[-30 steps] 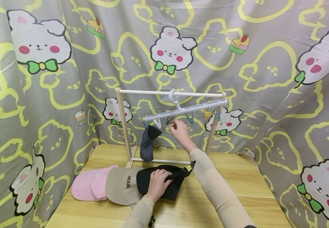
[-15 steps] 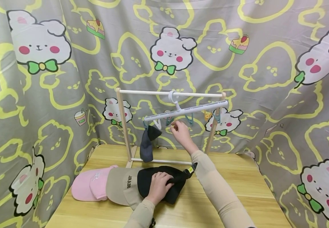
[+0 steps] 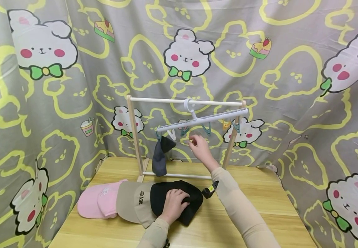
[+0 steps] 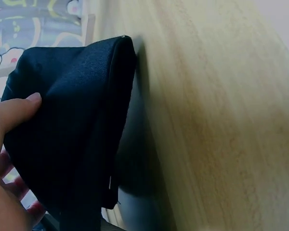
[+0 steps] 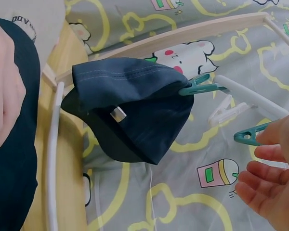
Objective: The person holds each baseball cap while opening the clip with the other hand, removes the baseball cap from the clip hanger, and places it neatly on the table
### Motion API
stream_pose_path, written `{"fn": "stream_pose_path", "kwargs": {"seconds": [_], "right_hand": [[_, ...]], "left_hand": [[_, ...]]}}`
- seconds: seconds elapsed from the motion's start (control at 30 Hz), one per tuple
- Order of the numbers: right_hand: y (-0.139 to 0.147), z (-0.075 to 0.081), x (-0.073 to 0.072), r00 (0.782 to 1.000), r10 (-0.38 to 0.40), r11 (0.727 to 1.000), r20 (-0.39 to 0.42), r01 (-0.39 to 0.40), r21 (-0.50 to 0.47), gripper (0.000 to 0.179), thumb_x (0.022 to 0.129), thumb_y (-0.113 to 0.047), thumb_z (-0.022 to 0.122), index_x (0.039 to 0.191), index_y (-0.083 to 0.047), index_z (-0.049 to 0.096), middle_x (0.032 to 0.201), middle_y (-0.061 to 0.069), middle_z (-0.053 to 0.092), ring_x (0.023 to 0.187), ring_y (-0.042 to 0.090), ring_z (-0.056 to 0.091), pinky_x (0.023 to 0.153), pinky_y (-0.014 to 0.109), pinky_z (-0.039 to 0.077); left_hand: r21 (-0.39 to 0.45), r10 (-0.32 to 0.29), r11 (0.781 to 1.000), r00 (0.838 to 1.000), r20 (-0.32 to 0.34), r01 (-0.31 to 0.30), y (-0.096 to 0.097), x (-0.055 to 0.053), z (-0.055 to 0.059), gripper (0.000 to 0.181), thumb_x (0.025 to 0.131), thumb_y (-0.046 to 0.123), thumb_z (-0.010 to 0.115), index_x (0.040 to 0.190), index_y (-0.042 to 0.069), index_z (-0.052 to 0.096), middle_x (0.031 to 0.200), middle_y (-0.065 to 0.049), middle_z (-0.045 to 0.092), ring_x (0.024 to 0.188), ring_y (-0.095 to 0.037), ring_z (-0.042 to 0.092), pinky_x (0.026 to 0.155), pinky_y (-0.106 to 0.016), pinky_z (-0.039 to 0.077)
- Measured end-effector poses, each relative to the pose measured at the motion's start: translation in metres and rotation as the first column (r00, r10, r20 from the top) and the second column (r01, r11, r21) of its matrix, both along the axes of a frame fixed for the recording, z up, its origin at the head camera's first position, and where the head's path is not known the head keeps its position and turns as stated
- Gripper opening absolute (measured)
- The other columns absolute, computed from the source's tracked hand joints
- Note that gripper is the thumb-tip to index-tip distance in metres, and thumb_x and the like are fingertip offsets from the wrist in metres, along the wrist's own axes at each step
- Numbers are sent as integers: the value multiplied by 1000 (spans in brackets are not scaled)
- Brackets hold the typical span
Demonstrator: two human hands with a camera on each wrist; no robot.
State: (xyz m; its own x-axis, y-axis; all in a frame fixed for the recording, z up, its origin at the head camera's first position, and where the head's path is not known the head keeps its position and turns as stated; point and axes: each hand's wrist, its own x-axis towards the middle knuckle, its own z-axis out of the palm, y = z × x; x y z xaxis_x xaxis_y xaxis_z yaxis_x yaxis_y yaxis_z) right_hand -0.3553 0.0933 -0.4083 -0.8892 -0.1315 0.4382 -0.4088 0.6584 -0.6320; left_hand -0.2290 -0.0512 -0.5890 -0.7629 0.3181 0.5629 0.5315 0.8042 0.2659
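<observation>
My left hand (image 3: 173,206) grips a black cap (image 3: 194,199) lying at the end of the row; the left wrist view shows the thumb (image 4: 26,108) on its outside and the other fingers on the opposite side. My right hand (image 3: 201,150) is raised under the white hanger (image 3: 202,120), fingers loosely bent, holding nothing. Closest to it is a teal clip (image 3: 184,131), partly covered by the fingers in the right wrist view. A dark blue-grey cap (image 5: 130,82) dangles from another teal clip (image 5: 202,85) at the hanger's left end.
Beside the black cap lie a beige cap (image 3: 135,203) and a pink cap (image 3: 98,199) on the wooden table (image 3: 259,196). The hanger hooks over a wooden rack's top rail (image 3: 160,100) and tilts down leftward. More clips, one yellow (image 3: 226,124), hang along it. Patterned curtains surround the table.
My right hand has drawn down and slightly right, away from the teal clip. My left hand has shifted a little right with the black cap. The hanging cap stays put.
</observation>
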Motion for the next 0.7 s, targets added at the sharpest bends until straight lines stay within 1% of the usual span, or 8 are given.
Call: {"fn": "stream_pose_path", "kwargs": {"seconds": [0.23,0.53,0.7], "right_hand": [[7,-8,4,1000,-4,1000,-3,4,-22,19,92,-10,61,106,1,66,90,15,63,85,30,60,81,44,49],[20,-19,8,1000,-5,1000,16,5,-18,21,95,-14,60,109,0,66,89,13,63,83,26,61,75,41,51],[28,-27,10,999,-16,999,28,17,-30,20,94,-15,62,108,-1,66,88,14,64,82,27,61,76,41,51]], "left_hand": [[-10,-6,1000,1000,-4,6,1,1,-3,20,77,31,81,94,26,72,93,10,69,93,-15,60,91,-41,46],[-38,-7,999,999,32,8,3,2,-6,21,77,31,80,95,25,72,95,10,69,97,-15,59,96,-41,44],[-29,-16,999,998,56,18,3,3,-7,22,78,29,80,98,24,71,97,7,69,100,-17,59,100,-45,44]]}}
